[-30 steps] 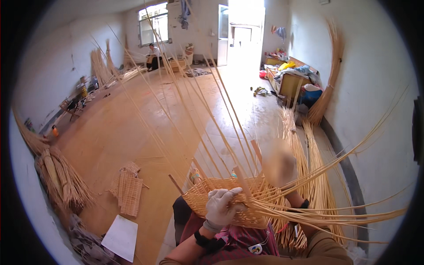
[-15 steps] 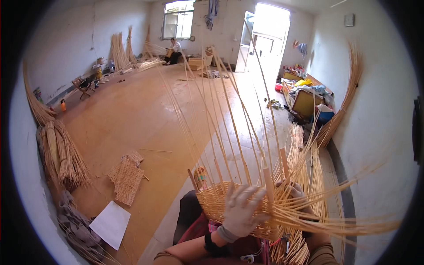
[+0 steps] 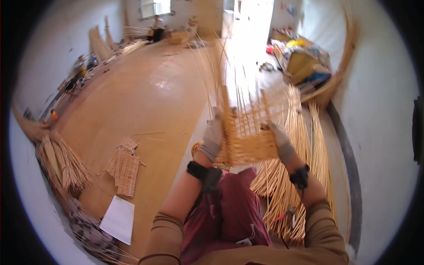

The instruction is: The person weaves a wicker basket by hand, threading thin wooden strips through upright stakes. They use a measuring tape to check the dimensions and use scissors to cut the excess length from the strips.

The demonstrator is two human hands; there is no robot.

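Clasping the left side of a woven basket (image 3: 251, 151) with the left hand (image 3: 213, 138), next to an upright slat (image 3: 225, 126). Gripping its right side with the right hand (image 3: 279, 136). Gloved on both; cannot tell how each finger sits, for the blur. Held up in front of the body, above the lap. Pointing its unwoven stakes (image 3: 238, 90) away from the body toward the bright doorway (image 3: 251, 31), and longest along that line, stakes included; set with a closely woven near wall crosswise between the hands. Cannot tell the long axis of the woven part alone. Below the basket, draped over the lap: dark red striped cloth (image 3: 223, 207). To its right, on the floor: pale rod bundles (image 3: 282, 181), with a red-handled tool (image 3: 282, 215) lying on them. Well left of the basket: flat woven panels (image 3: 126, 172), then a white sheet (image 3: 118, 218), too blurred for reading any writing.
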